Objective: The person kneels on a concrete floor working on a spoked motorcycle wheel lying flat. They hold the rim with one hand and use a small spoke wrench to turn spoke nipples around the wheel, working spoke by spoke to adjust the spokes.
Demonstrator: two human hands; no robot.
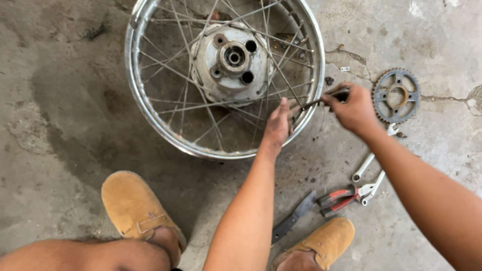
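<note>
A spoked metal wheel rim [131,75] with a grey hub [232,62] lies flat on the concrete floor. My left hand [277,125] rests on the rim's near right side, fingers among the spokes. My right hand [354,108] grips a dark-handled tool [329,98] whose tip reaches a spoke at the rim's right edge. Both arms stretch forward from the bottom of the view.
A toothed sprocket [396,95] lies right of the wheel. Two wrenches [369,163], red-handled pliers [339,198] and a flat blade [293,221] lie near my right foot. My tan shoes [133,206] stand at the bottom. A small metal piece [344,69] sits near a floor crack.
</note>
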